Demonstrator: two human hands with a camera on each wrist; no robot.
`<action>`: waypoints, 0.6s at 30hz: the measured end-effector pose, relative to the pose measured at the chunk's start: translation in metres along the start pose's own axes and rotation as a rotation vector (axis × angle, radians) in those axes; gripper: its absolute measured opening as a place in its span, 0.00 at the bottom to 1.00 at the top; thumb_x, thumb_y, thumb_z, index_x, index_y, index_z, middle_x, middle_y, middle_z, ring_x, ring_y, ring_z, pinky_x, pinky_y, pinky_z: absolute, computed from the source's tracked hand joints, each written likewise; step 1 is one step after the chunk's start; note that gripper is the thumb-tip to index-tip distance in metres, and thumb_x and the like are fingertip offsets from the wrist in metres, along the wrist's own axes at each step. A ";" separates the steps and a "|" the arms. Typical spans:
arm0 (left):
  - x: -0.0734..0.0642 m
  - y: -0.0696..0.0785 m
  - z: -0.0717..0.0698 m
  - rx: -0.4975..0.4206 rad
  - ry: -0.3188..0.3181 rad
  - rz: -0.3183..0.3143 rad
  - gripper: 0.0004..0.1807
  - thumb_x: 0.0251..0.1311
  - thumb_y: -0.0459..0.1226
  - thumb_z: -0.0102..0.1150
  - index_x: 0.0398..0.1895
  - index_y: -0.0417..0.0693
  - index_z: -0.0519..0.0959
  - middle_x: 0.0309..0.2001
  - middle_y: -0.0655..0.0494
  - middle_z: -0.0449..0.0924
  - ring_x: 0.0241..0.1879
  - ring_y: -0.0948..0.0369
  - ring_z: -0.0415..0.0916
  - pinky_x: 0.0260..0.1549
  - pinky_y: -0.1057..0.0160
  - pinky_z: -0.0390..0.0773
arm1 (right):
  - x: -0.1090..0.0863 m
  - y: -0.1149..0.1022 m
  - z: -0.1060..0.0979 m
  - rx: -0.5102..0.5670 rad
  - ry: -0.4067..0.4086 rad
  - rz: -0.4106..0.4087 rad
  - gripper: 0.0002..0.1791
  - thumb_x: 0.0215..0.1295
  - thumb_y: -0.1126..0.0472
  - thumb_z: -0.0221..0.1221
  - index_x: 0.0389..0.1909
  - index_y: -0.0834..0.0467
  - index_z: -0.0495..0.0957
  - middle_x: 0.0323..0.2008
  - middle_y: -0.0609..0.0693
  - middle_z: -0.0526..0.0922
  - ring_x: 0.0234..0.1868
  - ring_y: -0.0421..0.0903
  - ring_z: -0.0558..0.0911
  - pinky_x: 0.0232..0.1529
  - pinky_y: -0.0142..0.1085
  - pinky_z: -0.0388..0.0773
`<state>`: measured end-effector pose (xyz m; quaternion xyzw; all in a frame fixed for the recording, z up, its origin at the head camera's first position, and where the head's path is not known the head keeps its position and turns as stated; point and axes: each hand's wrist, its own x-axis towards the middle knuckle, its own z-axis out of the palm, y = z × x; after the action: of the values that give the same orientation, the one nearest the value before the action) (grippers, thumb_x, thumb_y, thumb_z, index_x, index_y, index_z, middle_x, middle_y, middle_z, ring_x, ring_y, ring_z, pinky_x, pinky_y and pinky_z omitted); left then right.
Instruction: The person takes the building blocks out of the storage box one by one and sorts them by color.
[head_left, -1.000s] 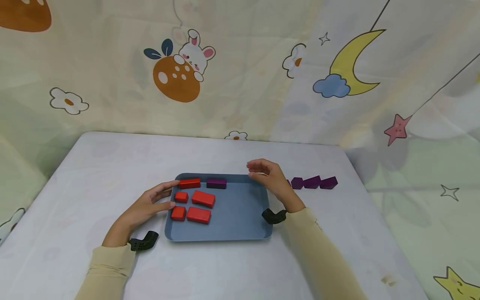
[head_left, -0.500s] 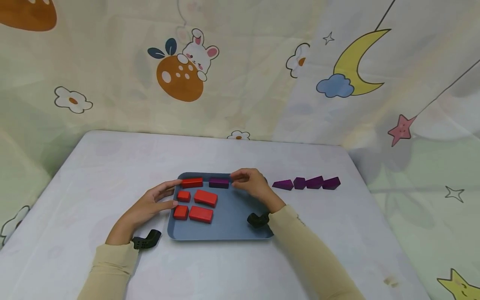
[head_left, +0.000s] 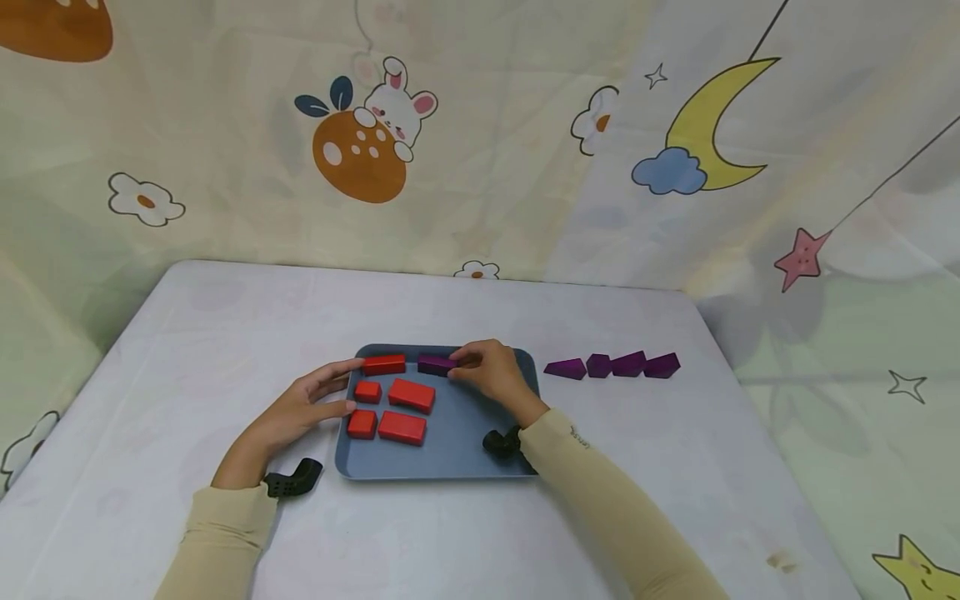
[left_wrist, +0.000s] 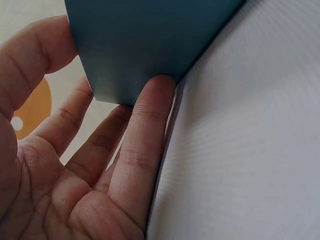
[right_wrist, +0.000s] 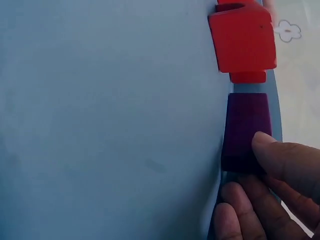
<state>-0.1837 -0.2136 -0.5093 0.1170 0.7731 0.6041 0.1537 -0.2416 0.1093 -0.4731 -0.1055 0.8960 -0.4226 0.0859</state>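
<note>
The right hand (head_left: 489,371) has just closed its grip on the purple block (head_left: 432,364) at twelve o'clock in the tray (head_left: 453,446), so its placing looks unsettled, though the hindmost finger is obscured. The left hand (head_left: 309,402), fingers spread, touches the tray at nine o'clock.

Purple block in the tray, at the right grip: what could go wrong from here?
The right grip holds the purple block near its right end, so it could twist or slip. A red block lies just to its left; a leftward nudge might knock that askew. The left grip touches the left edge of the tray, so a push there might shift everything on it.
</note>
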 end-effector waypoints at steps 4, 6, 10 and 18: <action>0.000 0.001 0.000 0.007 0.001 0.005 0.38 0.73 0.35 0.66 0.83 0.38 0.64 0.82 0.34 0.59 0.77 0.33 0.61 0.71 0.37 0.68 | -0.001 0.001 -0.002 0.012 0.003 -0.025 0.09 0.67 0.68 0.74 0.47 0.63 0.91 0.42 0.56 0.93 0.43 0.48 0.91 0.49 0.41 0.86; 0.000 0.001 0.001 0.013 -0.001 0.008 0.38 0.73 0.35 0.66 0.83 0.38 0.64 0.82 0.34 0.59 0.77 0.33 0.61 0.71 0.38 0.69 | -0.003 0.002 -0.006 0.038 -0.006 -0.035 0.09 0.68 0.69 0.73 0.47 0.64 0.90 0.43 0.56 0.92 0.44 0.48 0.90 0.48 0.39 0.86; 0.000 0.001 0.001 0.005 0.006 0.004 0.38 0.73 0.35 0.66 0.83 0.38 0.64 0.82 0.34 0.59 0.77 0.32 0.61 0.72 0.32 0.66 | -0.009 0.003 -0.017 0.101 -0.021 -0.069 0.10 0.70 0.69 0.71 0.50 0.63 0.89 0.45 0.56 0.91 0.47 0.50 0.90 0.50 0.40 0.85; 0.000 0.001 0.001 0.004 0.009 0.001 0.38 0.73 0.35 0.66 0.83 0.39 0.64 0.82 0.34 0.59 0.78 0.32 0.60 0.71 0.29 0.64 | -0.024 0.019 -0.046 0.201 0.023 -0.192 0.12 0.73 0.67 0.68 0.55 0.65 0.87 0.50 0.58 0.89 0.54 0.55 0.87 0.59 0.48 0.82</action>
<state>-0.1829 -0.2126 -0.5087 0.1151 0.7748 0.6033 0.1499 -0.2322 0.1619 -0.4576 -0.1770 0.8359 -0.5176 0.0451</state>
